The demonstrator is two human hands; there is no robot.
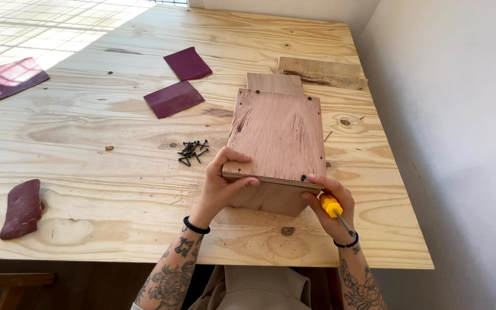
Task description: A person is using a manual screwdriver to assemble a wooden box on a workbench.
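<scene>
1. Head view: the box [278, 143] sits on the desk [116, 189], near its front edge. It looks like the screwing step.
2. Left hand [225, 181] grips the box's near left corner.
3. Right hand [331, 206] touches the near right corner, closed around a yellow screwdriver [332, 205].
4. Next, I think: pick a screw from the pile [192, 151].

The box [279, 140] is bare reddish plywood, matt with rough, streaky grain, and it sits on a table [116, 172] of pale knotty plywood, unfinished too. The screws [192, 151] are dark dull metal, the sandpaper [174, 98] sheets a gritty maroon. The screwdriver [334, 209] has a glossy yellow plastic handle and grey metal shaft.
</scene>
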